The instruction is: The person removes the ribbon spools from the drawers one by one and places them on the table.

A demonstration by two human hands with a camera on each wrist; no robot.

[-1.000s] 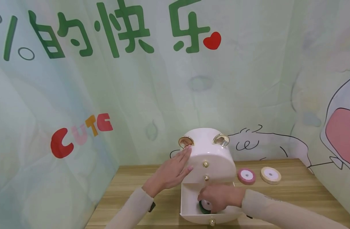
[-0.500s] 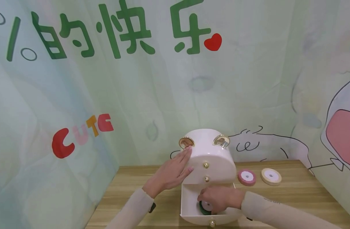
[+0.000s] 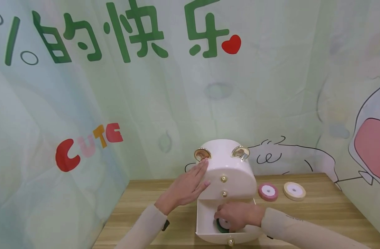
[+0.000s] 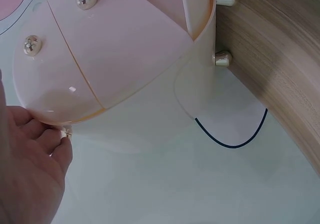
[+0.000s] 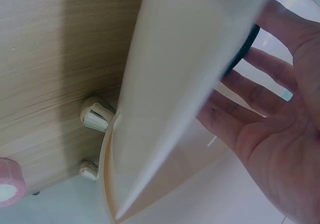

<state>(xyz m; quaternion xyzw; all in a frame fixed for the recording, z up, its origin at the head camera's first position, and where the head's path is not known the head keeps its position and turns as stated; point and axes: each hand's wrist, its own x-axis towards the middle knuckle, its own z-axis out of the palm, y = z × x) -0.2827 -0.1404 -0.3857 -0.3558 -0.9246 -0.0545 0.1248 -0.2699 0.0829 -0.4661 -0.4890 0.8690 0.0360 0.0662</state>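
A glossy white storage box (image 3: 225,162) with gold ears and knobs stands on the table, its bottom drawer (image 3: 203,216) pulled out. Inside that drawer lies a roll of dark green ribbon (image 3: 221,227) on a white spool. My right hand (image 3: 239,213) reaches in from above and grips the roll, covering much of it. In the right wrist view, a green edge (image 5: 245,48) shows between thumb and fingers, partly behind the drawer wall. My left hand (image 3: 186,186) rests with extended fingers against the box's upper left side; its fingers touch the curved edge in the left wrist view.
To the right of the box, a pink ribbon roll (image 3: 268,192) and a cream ribbon roll (image 3: 294,191) lie flat on the wooden table (image 3: 158,193). A printed cloth backdrop (image 3: 165,103) hangs behind and beside the table.
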